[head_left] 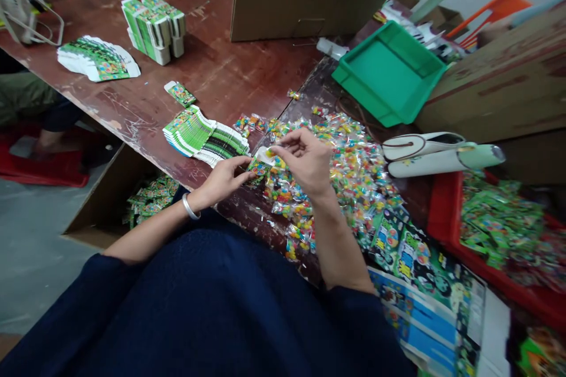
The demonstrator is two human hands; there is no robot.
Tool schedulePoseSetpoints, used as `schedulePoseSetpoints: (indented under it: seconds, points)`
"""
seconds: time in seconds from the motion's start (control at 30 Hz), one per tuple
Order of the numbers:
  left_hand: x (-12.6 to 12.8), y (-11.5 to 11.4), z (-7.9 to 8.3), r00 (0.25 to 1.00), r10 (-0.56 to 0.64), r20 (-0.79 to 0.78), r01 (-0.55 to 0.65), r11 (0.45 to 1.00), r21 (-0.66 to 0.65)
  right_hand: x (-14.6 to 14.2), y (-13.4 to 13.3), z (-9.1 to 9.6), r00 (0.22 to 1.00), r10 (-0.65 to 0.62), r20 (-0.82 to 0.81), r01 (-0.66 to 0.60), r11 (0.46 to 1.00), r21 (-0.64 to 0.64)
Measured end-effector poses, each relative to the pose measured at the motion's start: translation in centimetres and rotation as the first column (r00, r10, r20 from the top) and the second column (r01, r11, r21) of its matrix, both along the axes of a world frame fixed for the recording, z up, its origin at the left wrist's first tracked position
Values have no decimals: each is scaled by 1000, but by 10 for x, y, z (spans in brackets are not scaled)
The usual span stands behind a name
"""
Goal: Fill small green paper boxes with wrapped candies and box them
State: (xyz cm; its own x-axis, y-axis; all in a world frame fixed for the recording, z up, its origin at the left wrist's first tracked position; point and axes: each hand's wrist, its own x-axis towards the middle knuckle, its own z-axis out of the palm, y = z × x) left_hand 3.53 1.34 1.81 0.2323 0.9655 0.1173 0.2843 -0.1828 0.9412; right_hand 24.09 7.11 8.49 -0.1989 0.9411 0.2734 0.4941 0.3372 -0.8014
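**One small carton, held at the table edge, both hands engaged**

Item: small carton (259, 166). Printed green card, rectangular, its white end flap open. It is held just above the near edge of the table (221, 70), between the two hands.

Left hand (225, 179): thumb and fingers closed round the carton's body, with a plain metal bangle (190, 207) at the wrist.

Right hand (305, 159): fingertips drawn together in a pinch at the carton's open mouth, apparently on a sachet (275, 160). The sachet is clear crinkled film with bright round sweets inside.

Handling note, as a judgement: the card is thin and will buckle if squeezed, so the left hand should grip lightly by the edges and keep the mouth square. The film is slippery and puffy. It is best fed in narrow end first, flattened between the fingertips and kept clear of the flap.

Adjacent stock:
- Heap of sachets (354, 177), loose and glossy, directly under the right hand.
- Fanned flat blanks (203, 136), smooth card, just left of the left hand.
- Made-up cartons (154, 26), standing in a block, well apart at the far left.
- Green tray (389, 70), moulded plastic, set beyond the heap.

Surface: dark wood, badly scratched and worn.
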Motion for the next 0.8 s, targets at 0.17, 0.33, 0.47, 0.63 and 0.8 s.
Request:
schedulePoseSetpoints:
  seconds: [0.17, 0.33, 0.47, 0.63, 0.8]
  points:
    - [4, -4, 6, 997, 16, 73, -15, 1000, -21, -10, -4, -2, 964, 133, 230, -159, 982, 99]
    - [-1, -7, 0, 996, 88, -16, -87, 995, 55, -2, 6, 2, 900, 227, 371, -268, 961, 62]
    - [-2, -6, -2, 995, 94, -40, -90, 990, 105, -4, 5, 6, 864, 291, 411, -338, 940, 44]
    - [0, -5, -1, 988, 115, 105, -116, 993, 2, -4, -6, 13, 960, 223, 167, -231, 972, 32]
    - [3, -10, 7, 934, 185, 305, -169, 983, -76, 7, -17, 3, 999, 48, 23, -50, 993, 110]
